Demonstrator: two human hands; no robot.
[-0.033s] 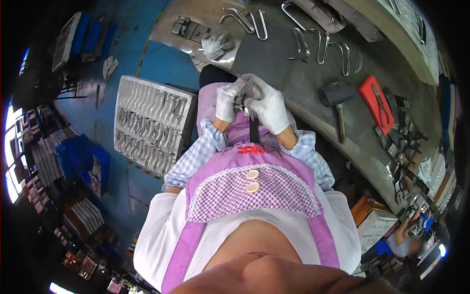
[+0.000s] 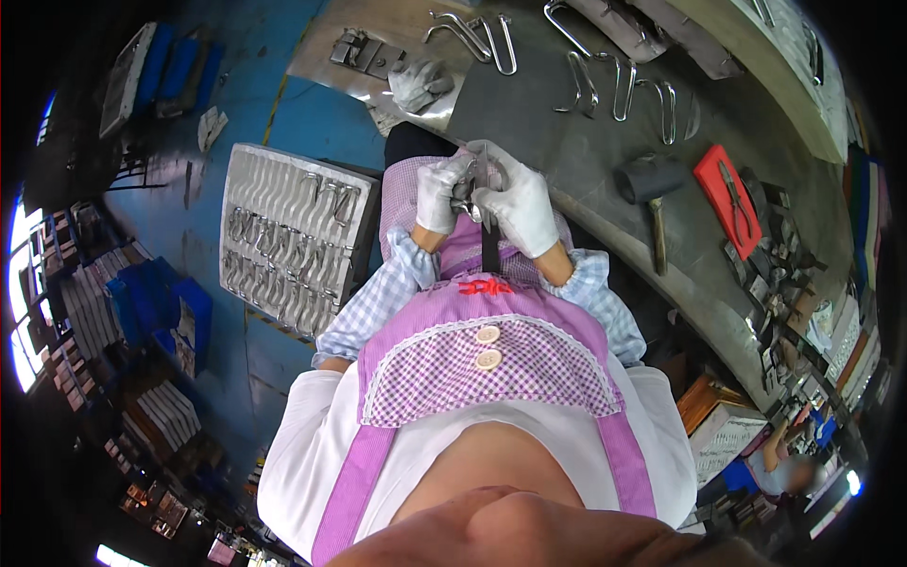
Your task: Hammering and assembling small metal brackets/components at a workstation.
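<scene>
Both my hands, in white gloves, are close together over my lap beside the bench edge. My left hand (image 2: 437, 197) is closed on a small shiny bent metal piece (image 2: 464, 207), mostly covered by fingers. My right hand (image 2: 521, 205) is closed round a flat, narrow grey metal strip (image 2: 485, 173), which stands between the two hands and touches or nearly touches the shiny piece. Below it a dark flat length (image 2: 489, 249) runs toward my apron; whether it belongs to the strip I cannot tell. To the left, a grey slotted tray (image 2: 236, 189) bears several shiny bent metal pieces in rows.
On the grey bench (image 2: 567, 151) lie several bent chrome rods (image 2: 624, 90), a black-headed mallet (image 2: 650, 180), and pliers (image 2: 737, 203) on a red tray (image 2: 715, 180). A crumpled glove (image 2: 418, 87) and a metal fixture (image 2: 367, 54) lie at the far end. Another person (image 2: 779, 468) is at far right.
</scene>
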